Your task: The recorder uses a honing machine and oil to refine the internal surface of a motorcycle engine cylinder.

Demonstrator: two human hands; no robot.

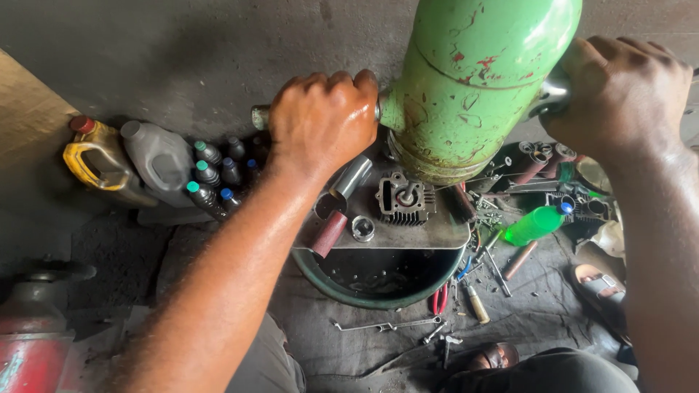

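Two hands hold a large green cylinder [477, 80], scuffed with red scratches, which hangs in the upper middle of the view above a cluttered work spot on the floor. The left hand [324, 120] is closed in a fist around a green handle bar [260, 116] that sticks out from the cylinder's left side. The right hand [622, 91] is wrapped over a shiny metal fitting [550, 96] on the cylinder's right side, fingers curled shut on it.

Directly below the cylinder lies a flat metal plate [437, 234] resting across a dark green basin [378, 280]. On the plate sit a finned engine cylinder head [404, 198], a small shiny ring-shaped part [362, 228], a dark red tube [330, 233] and a grey metal tube [351, 177].

To the left, against the wall, stand a yellow oil jug [98, 164], a grey oil jug [162, 161] and a cluster of small dark bottles [218, 175] with green and blue caps. To the right of the plate lies a bright green plastic bottle [535, 224] with a blue cap, near a copper-coloured rod [519, 260]. Loose tools are strewn over a grey cloth [531, 306] on the floor in front: a long wrench [382, 325] and red-handled pliers [440, 298]. A red machine body [33, 349] shows at the lower left corner, and a sandal [598, 285] lies at the right.
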